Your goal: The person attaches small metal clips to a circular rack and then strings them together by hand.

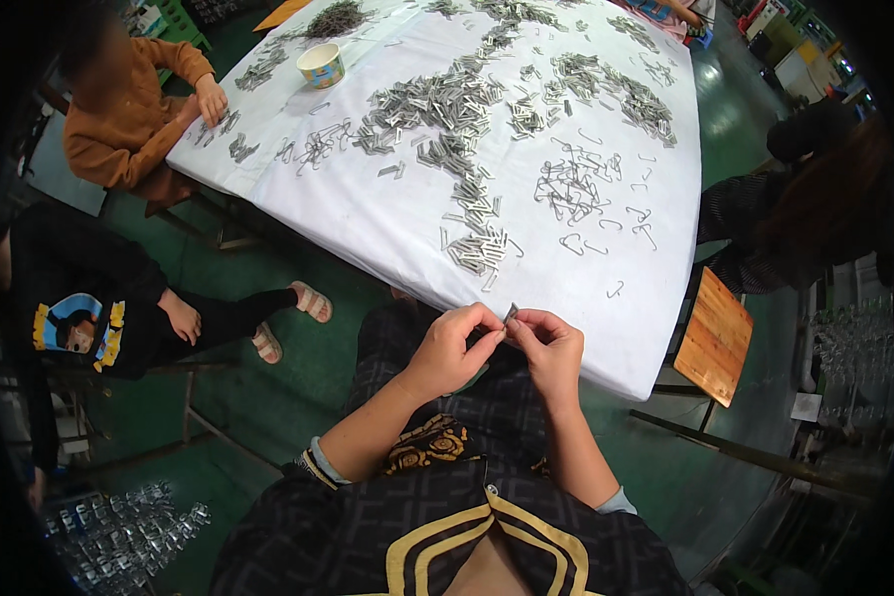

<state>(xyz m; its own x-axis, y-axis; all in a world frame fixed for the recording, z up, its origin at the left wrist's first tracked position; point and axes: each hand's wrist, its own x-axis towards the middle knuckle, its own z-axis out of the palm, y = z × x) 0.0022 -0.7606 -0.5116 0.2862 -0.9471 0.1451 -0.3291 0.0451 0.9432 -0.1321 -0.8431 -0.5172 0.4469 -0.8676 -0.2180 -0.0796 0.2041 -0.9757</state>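
Note:
At the near edge of the white-covered table, my two hands meet with pinched fingertips. My right hand grips a small grey metal clip between thumb and forefinger. Close against it, the closed thumb and fingers of my left hand hide whatever they hold. Just beyond my hands lies a heap of short grey metal clips, trailing away up the table. To its right, thin bent wire hooks are spread in a loose tangle.
More wire hooks and a paper cup lie toward the left. A person in a brown top handles pieces at the left edge; another in black sits below. A wooden stool stands at right, near a dark-clothed person.

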